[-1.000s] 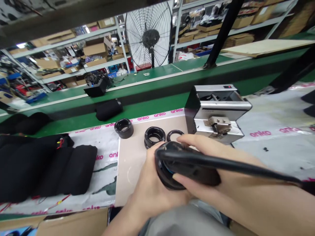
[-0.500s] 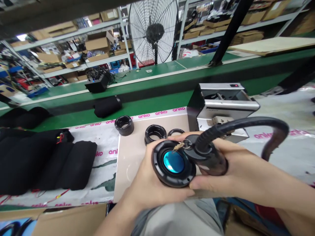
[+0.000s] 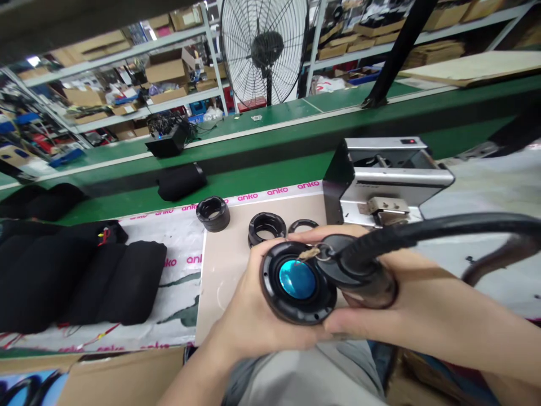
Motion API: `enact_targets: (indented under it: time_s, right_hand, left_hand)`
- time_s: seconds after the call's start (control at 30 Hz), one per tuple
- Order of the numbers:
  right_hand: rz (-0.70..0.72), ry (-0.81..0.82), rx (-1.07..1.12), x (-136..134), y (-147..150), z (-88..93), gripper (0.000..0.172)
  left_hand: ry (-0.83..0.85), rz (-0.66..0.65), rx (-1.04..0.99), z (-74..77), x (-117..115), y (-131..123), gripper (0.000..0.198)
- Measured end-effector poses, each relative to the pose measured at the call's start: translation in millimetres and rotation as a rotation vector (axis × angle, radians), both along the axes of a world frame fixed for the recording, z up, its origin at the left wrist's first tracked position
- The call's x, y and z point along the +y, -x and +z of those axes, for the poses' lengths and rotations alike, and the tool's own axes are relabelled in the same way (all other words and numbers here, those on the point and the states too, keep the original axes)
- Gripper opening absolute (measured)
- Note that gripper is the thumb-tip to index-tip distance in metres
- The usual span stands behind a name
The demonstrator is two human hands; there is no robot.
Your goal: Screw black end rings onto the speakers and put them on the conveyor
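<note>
My left hand (image 3: 253, 307) is closed around a round black speaker (image 3: 270, 287) with a shiny blue disc in its middle, its face turned up to me. In my right hand (image 3: 416, 304) is a corded electric screwdriver (image 3: 372, 285), cable end toward me; a small metal ring and a tan tag hang from its top. My right thumb rests against the speaker's lower rim. The tool's working tip is hidden behind the hand and speaker. Just beyond are black rings (image 3: 267, 226), a thinner ring (image 3: 302, 225) and another black ring (image 3: 212, 214).
A silver screw feeder (image 3: 389, 177) stands at the back right of the beige board (image 3: 211, 282). Black cloth-covered pieces (image 3: 122, 282) lie at left, another cloth roll (image 3: 181, 181) farther back. A thick cable (image 3: 456, 228) arcs rightward. Cardboard box (image 3: 122, 378) at lower left; a fan (image 3: 266, 51) behind.
The screwdriver's top and its cable have shifted slightly down and right, the cable stretching farther right. Both hands keep their holds, and the speaker stays nearly in place.
</note>
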State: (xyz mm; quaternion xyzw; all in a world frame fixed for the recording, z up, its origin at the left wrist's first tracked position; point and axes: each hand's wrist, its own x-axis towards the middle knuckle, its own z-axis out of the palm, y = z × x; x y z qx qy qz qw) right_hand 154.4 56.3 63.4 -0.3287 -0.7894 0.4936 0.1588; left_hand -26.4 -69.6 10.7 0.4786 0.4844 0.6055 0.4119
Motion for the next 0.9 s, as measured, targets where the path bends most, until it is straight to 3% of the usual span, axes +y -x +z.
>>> enact_targets:
  time_s: [0.23,0.53,0.67,0.8,0.9]
  right_hand:
    - [-0.094,-0.011,-0.037,-2.5,-6.6,0.2,0.078]
    - [-0.098,0.16,-0.118,-14.0,2.3,9.3,0.084]
    - [-0.12,-0.002,-0.147,-13.4,1.7,9.9,0.073]
    - [-0.109,-0.216,-0.076,-9.0,6.1,14.9,0.032]
    - [0.005,-0.319,-0.024,-5.3,8.7,18.1,0.031]
  left_hand:
    - [0.055,-0.016,-0.004,5.4,-0.6,0.1,0.1]
    - [0.085,-0.031,-0.053,7.2,-0.8,0.4,0.1]
    - [0.069,-0.031,-0.079,1.7,-2.2,1.6,0.107]
    - [0.062,-0.042,-0.14,-2.7,-3.6,1.3,0.107]
    - [0.06,-0.037,-0.137,-3.4,-4.5,1.2,0.107]
